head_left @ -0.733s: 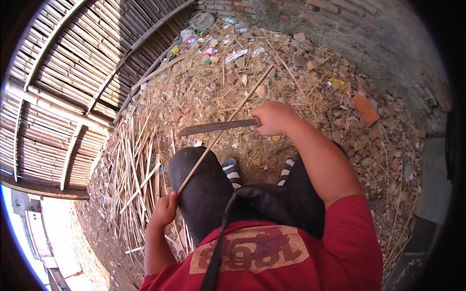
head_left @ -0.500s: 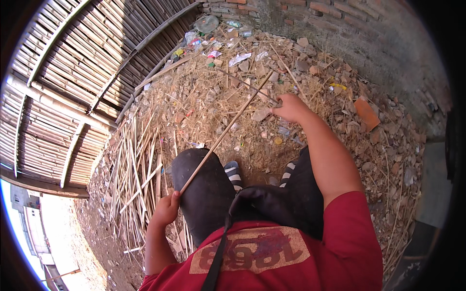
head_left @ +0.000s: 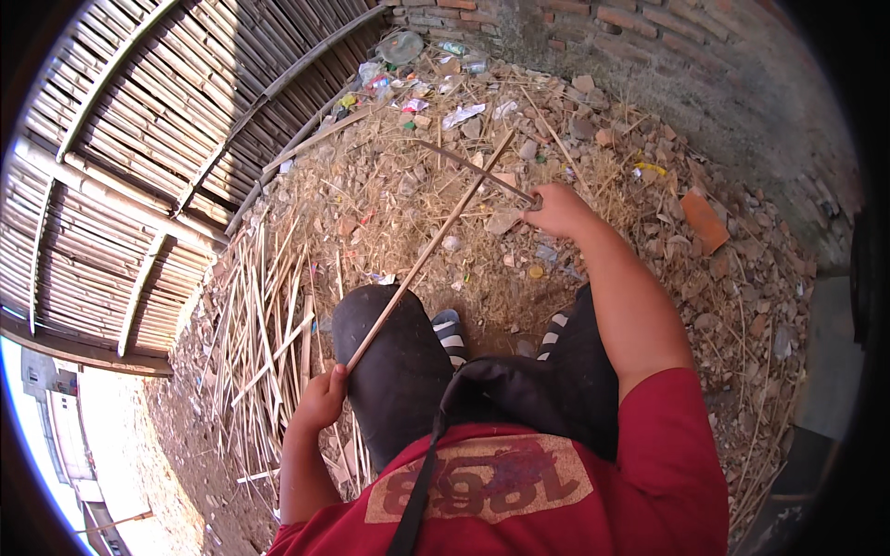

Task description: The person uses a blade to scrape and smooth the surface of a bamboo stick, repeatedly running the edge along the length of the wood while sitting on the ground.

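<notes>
My left hand [head_left: 323, 397] is closed around the lower end of a long, thin bamboo strip [head_left: 433, 244]. The strip slants up and away to the right, passing over my left knee [head_left: 385, 324]. In my right hand [head_left: 559, 211], closed fingers grip a long, narrow, slightly curved knife [head_left: 462, 161] with a dark, rusty-looking blade. Its handle is mostly hidden in the fist. The blade points to the far left and crosses the strip near the strip's far end; whether they touch I cannot tell.
Many split bamboo strips [head_left: 264, 324] lie heaped at my left. Rubble, straw and litter cover the ground, with an orange tile piece [head_left: 704, 222] at the right. A bamboo-slat wall [head_left: 139, 139] stands at the left, a brick wall [head_left: 640, 46] at the back.
The knife blade has turned a little and shows broader against the strip. The strip's far end has shifted slightly left and nearer. Both hands keep their grips.
</notes>
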`<act>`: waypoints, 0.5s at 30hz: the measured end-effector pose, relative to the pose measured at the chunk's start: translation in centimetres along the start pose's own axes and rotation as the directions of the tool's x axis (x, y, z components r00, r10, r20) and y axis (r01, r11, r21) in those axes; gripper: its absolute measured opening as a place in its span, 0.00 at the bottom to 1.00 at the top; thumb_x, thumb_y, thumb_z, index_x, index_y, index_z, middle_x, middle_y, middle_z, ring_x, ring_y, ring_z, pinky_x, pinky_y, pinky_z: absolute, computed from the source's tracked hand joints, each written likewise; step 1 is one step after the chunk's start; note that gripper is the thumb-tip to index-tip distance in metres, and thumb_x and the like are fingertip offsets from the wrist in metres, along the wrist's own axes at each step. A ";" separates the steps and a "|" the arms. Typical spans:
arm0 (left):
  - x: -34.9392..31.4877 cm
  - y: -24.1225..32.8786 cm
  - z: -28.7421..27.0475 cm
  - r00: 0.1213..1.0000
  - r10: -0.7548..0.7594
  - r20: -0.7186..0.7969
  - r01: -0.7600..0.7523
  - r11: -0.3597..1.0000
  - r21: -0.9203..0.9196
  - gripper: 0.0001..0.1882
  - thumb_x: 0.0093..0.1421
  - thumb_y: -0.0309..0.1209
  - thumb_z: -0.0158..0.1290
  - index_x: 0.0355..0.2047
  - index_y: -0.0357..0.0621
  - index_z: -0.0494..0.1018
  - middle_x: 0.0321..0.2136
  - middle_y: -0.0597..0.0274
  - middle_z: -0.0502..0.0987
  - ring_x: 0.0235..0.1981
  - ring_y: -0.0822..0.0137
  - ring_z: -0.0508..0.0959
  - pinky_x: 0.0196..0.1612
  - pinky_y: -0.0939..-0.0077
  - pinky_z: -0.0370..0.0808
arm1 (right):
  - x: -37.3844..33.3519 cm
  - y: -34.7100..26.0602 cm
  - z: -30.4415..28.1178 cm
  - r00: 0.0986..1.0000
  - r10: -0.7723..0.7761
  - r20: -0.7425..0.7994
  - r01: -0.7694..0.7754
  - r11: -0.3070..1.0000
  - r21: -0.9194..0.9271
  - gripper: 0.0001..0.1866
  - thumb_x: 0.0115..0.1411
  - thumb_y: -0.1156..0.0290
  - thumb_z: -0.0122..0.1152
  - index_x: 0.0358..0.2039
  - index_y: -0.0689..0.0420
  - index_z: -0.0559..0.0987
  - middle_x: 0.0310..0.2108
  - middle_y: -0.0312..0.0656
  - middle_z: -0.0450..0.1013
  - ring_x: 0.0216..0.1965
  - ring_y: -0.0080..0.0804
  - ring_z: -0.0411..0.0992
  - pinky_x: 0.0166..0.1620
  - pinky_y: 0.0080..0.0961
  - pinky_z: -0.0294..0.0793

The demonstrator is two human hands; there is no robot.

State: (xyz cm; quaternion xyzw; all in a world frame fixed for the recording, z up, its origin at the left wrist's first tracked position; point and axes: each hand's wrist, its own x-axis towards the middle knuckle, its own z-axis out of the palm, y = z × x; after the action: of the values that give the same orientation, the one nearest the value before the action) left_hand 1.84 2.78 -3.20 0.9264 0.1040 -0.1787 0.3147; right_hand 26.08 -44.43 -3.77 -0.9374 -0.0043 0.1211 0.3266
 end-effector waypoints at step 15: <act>-0.7 0.4 0.9 0.994 0.031 -0.101 -0.024 0.997 0.071 0.34 0.75 0.54 0.35 0.29 0.33 0.71 0.19 0.59 0.70 0.25 0.65 0.69 0.32 0.64 0.69 | -1.0 -1.2 -0.4 0.981 -0.175 -0.082 0.162 0.975 -0.152 0.17 0.55 0.54 0.68 0.38 0.53 0.82 0.31 0.43 0.79 0.38 0.45 0.79 0.41 0.42 0.77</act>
State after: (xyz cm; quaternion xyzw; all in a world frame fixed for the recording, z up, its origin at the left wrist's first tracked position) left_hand 1.05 1.83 -3.33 0.9462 0.1006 -0.1302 0.2787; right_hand 25.30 -43.79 -2.45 -0.9595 -0.0772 0.0478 0.2666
